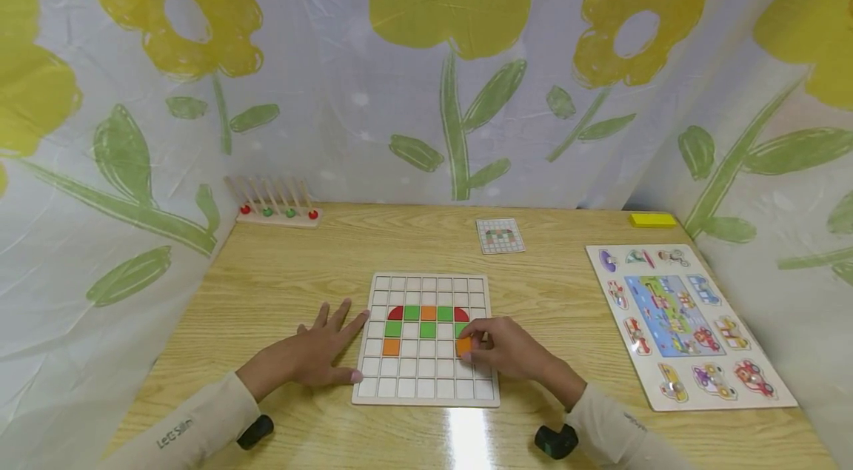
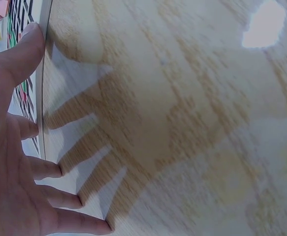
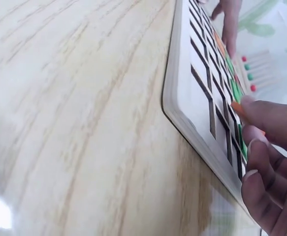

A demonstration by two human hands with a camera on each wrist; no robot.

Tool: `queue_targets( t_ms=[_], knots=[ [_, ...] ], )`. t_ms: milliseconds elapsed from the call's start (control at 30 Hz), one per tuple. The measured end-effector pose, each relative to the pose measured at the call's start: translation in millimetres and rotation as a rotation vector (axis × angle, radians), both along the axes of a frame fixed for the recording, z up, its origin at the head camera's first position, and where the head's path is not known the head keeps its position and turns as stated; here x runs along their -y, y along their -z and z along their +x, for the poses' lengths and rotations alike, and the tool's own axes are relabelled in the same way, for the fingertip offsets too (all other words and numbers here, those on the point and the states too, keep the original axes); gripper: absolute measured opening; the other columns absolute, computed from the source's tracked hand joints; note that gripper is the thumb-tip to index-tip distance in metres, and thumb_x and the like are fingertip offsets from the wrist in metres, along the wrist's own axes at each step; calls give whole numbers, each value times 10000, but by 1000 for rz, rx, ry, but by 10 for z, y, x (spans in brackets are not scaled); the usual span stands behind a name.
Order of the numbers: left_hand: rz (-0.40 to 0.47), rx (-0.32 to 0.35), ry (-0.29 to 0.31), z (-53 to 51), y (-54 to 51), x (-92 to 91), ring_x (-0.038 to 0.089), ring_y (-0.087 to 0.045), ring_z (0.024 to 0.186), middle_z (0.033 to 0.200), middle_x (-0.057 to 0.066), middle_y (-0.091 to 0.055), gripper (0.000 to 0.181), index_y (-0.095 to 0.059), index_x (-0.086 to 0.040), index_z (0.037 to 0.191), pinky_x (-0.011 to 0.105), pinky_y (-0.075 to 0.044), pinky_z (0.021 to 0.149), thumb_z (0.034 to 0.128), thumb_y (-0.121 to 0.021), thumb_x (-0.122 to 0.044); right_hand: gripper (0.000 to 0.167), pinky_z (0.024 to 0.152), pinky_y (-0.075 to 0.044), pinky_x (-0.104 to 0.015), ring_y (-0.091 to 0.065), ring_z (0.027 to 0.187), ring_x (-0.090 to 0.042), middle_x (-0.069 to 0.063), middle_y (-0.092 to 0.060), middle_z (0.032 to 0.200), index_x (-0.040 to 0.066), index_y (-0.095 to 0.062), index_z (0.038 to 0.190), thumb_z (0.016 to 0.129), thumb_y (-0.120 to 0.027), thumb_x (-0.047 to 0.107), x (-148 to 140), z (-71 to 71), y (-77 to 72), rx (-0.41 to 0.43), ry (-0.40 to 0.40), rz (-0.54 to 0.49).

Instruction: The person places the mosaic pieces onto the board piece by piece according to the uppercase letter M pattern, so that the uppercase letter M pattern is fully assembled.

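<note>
A white wooden grid board (image 1: 426, 387) lies on the table, with red quarter-round, green square and orange square tiles set in its cells. My right hand (image 1: 508, 348) pinches an orange square tile (image 1: 463, 348) between thumb and fingers, over a cell on the right side, just below a green tile. The right wrist view shows this tile tilted at the grid. Spread fingers mark my left hand (image 1: 321, 353), which touches the board's left edge with thumb and index finger. Another orange tile (image 1: 391, 347) sits in a cell on the left side.
Behind the board lies a small pattern card (image 1: 500, 236). A peg stand with red and green beads (image 1: 278, 217) stands at the back left. On the right are a knobbed picture puzzle (image 1: 689, 326) and a yellow block (image 1: 652, 220). Flowered cloth hangs around the table.
</note>
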State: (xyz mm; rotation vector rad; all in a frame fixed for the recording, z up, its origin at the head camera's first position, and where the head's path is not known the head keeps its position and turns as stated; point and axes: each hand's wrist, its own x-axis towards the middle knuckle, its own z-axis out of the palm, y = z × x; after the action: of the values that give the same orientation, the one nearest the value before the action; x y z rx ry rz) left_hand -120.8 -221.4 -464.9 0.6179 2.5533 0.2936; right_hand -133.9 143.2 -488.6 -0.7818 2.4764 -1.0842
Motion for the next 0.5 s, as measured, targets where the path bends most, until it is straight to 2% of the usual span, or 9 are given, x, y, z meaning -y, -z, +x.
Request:
queue_targets(
  t_ms=[233,500],
  knots=[
    [4,-4,-5,0,8,-1,626,-61,1460,1656,286,-54,1010,-147,-156,1627,844,-255,972,892,-591,-688,241,663,-468,-211,-528,715,-44,104,-596,823,112,-725,1103,887,-784,202,46,12,22,-15,43,33],
    [9,-8,4,-1,31,9,639,-64,1452,1652,296,-59,1013,-145,-146,1626,851,-258,958,893,-594,-683,263,686,-482,-213,-550,733,-44,90,-600,831,108,-707,1101,867,-804,178,43,34,5,-29,41,32]
  ],
)
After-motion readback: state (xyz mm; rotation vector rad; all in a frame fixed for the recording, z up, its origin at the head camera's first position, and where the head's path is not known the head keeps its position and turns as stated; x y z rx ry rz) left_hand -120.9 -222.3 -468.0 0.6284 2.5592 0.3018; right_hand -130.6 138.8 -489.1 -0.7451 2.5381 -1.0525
